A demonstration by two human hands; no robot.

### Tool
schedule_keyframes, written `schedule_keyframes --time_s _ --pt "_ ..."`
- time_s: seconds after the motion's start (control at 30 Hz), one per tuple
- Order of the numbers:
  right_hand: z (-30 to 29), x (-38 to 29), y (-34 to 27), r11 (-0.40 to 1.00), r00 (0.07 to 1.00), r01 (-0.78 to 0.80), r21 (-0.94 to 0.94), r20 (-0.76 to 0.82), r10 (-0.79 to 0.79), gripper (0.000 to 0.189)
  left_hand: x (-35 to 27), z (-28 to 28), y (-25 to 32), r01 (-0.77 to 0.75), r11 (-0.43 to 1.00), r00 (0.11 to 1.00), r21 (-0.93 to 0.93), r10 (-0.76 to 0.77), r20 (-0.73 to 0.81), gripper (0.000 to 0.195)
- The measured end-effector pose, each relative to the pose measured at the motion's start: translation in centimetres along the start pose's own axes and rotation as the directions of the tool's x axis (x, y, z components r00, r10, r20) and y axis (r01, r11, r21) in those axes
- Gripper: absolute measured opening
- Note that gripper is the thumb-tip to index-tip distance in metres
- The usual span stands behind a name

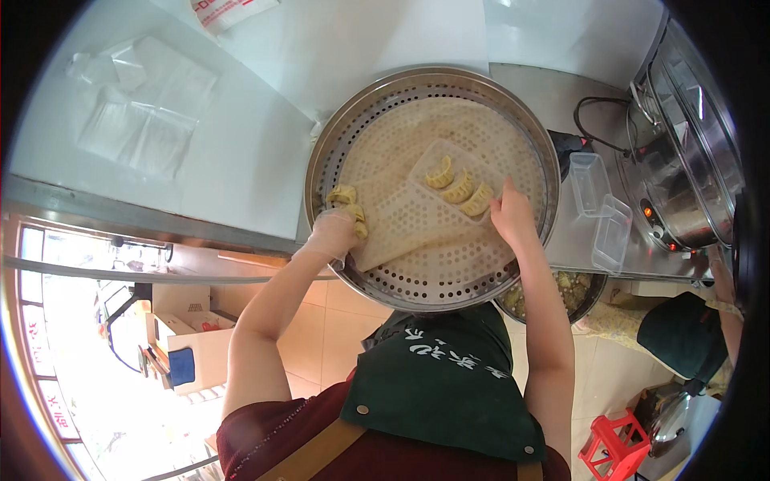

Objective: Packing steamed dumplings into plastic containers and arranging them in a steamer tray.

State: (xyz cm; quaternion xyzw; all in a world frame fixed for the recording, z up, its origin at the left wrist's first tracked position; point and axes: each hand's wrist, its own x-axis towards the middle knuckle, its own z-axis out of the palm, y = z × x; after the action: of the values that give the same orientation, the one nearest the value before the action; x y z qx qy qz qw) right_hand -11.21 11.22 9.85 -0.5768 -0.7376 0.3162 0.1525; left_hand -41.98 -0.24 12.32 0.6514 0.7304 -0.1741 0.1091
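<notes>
A large round perforated metal steamer tray (445, 294) lies before me, lined with a pale cloth (385, 144) that is folded over at the lower left. My left hand (334, 234), in a clear plastic glove, is at the tray's left side on a few yellow dumplings (343, 193); whether its fingers grip one is hidden. On the cloth, right of centre, sits a clear plastic container (426, 157) with three pleated yellow dumplings (458, 186) in a slanting row. My bare right hand (515, 213) holds this container by its right edge.
Two clear plastic containers (589, 183) rest on the steel counter right of the tray, near a black cable (592, 99) and a stacked metal steamer (680, 180). Clear plastic bags (144, 120) lie at left. Below right are a pan of food (574, 291), another person (680, 337) and a red stool (616, 445).
</notes>
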Motion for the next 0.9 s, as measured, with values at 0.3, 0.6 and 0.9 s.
schedule_keyframes --time_s 0.3,0.6,0.9 --pt "-0.1 -0.2 0.2 1.0 1.0 0.001 -0.005 0.008 -0.001 0.054 -0.9 0.2 1.0 0.055 0.998 0.998 -0.017 -0.055 -0.016 0.03" --pt "-0.1 -0.5 -0.2 1.0 1.0 -0.009 -0.019 0.018 0.01 0.053 -1.1 -1.2 0.0 0.052 0.977 0.997 -0.207 -0.039 0.064 0.031" --pt "-0.3 -0.6 0.2 1.0 1.0 -0.001 -0.018 -0.023 0.0 0.052 0.1 -5.6 -2.8 -0.135 0.964 0.965 -0.228 0.18 0.191 0.048"
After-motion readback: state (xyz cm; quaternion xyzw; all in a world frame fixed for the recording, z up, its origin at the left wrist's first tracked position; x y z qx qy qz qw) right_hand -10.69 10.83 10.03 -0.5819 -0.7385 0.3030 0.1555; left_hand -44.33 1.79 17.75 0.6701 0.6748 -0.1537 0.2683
